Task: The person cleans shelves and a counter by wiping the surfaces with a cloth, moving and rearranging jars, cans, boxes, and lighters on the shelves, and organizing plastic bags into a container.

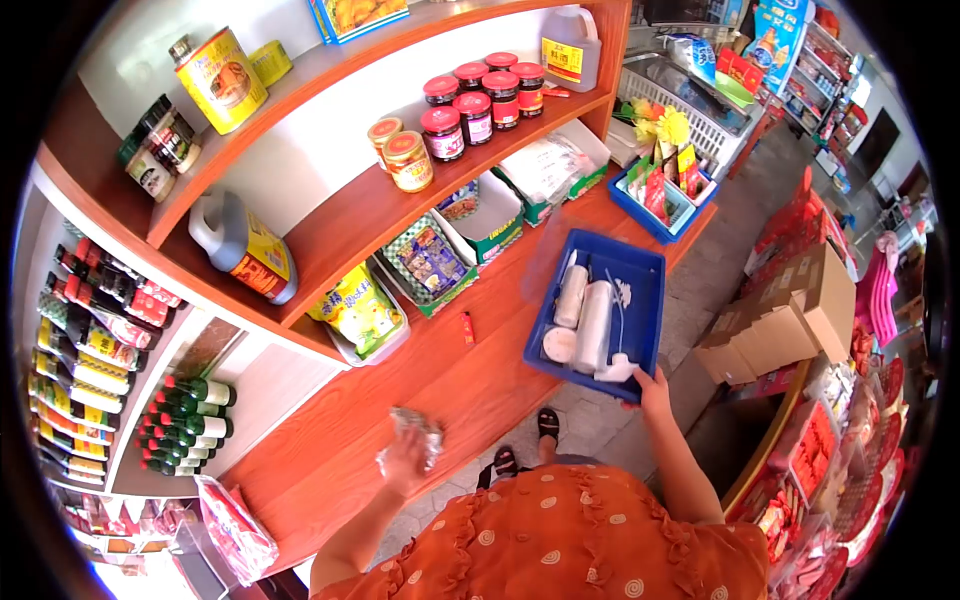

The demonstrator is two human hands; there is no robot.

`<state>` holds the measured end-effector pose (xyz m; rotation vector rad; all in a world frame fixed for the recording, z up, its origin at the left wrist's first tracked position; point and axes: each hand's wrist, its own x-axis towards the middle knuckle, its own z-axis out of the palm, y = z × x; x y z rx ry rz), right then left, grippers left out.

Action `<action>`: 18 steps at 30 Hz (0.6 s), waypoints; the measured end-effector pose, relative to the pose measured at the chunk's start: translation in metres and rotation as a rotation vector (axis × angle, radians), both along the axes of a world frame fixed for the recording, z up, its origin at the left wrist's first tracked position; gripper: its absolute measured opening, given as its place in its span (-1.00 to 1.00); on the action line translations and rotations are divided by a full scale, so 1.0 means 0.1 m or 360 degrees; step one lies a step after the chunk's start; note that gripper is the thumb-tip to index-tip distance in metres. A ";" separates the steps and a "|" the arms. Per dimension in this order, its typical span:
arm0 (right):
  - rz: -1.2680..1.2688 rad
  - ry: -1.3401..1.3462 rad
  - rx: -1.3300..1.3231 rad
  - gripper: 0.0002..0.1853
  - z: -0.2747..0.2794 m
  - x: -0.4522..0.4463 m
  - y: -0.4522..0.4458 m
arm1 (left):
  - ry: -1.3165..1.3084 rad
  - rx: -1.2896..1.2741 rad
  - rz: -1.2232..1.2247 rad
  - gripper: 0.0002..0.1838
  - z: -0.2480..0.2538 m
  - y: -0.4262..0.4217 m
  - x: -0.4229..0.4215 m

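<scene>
My left hand (403, 462) is closed on a crumpled, pale cloth (432, 440) against the reddish wooden counter (350, 425). My right hand (653, 392) grips the near right corner of a blue tray (652, 290), which is at the counter's front edge. Inside the tray lie two white rolls, a longer one (594, 325) and a shorter one (571, 296). A round white item (559, 345) sits near them. By my right fingers is a white pump top (617, 368) with a thin tube. A small red packet (468, 328) lies on the counter between my hands.
Along the counter's back stand a yellow bag (357, 312) in a bin and several boxes of packets (430, 262). Jars (443, 133) line the shelf above. A blue basket (668, 232) is at the far end. Cardboard boxes (780, 315) stand to the right.
</scene>
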<state>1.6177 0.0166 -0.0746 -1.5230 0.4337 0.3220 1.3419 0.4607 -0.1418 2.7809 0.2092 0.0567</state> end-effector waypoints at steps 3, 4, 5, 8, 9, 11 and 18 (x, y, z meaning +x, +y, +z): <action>-0.0001 0.0018 0.0079 -0.64 0.22 -0.50 -0.23 | -0.0106 -0.0012 -0.0335 -0.50 0.22 -0.55 0.35; 0.0029 -0.0013 0.0108 -0.65 0.23 -0.65 -0.33 | -0.0124 -0.0035 -0.0354 -0.51 0.19 -0.68 0.47; -0.0024 -0.0032 0.0076 -0.66 0.27 -0.76 -0.40 | -0.0149 -0.0047 -0.0379 -0.52 0.17 -0.76 0.63; -0.0185 -0.0087 0.0016 -0.67 0.39 -0.92 -0.60 | -0.0184 -0.0098 -0.0501 -0.55 0.09 -1.02 1.12; -0.0228 -0.0091 -0.0002 -0.68 0.40 -0.95 -0.68 | -0.0179 -0.0118 -0.0555 -0.56 0.10 -1.11 1.29; -0.0320 -0.0082 -0.0010 -0.69 0.51 -0.95 -0.78 | -0.0186 -0.0137 -0.0667 -0.59 -0.02 -1.27 1.60; -0.0504 -0.0268 -0.0032 -0.54 0.33 -0.56 -1.65 | -0.0238 -0.0046 -0.0509 -0.58 0.26 -1.86 2.50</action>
